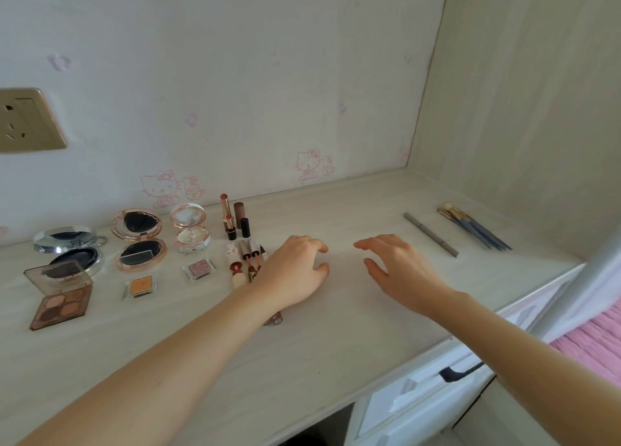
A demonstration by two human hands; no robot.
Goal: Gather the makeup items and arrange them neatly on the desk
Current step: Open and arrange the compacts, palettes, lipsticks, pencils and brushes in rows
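The left hand (pixel 295 271) hovers with fingers loosely curled and holds nothing, right beside the lipstick cluster (pixel 240 240); a tube (pixel 275 318) lies partly hidden under its wrist. The right hand (pixel 400 271) is spread and relaxed, also holding nothing, on the far side of the left hand from that cluster. Beyond the cluster, away from the hands, the compacts (pixel 139 240) and eyeshadow palette (pixel 60 298) already sit in rows. Well apart from the cluster, past the right hand, lie a grey pencil (pixel 431 234) and the brushes (pixel 473 227). Gathering seems mostly done; next likely calls for reaching the right hand out to fetch the pencil and brushes over toward the cluster.
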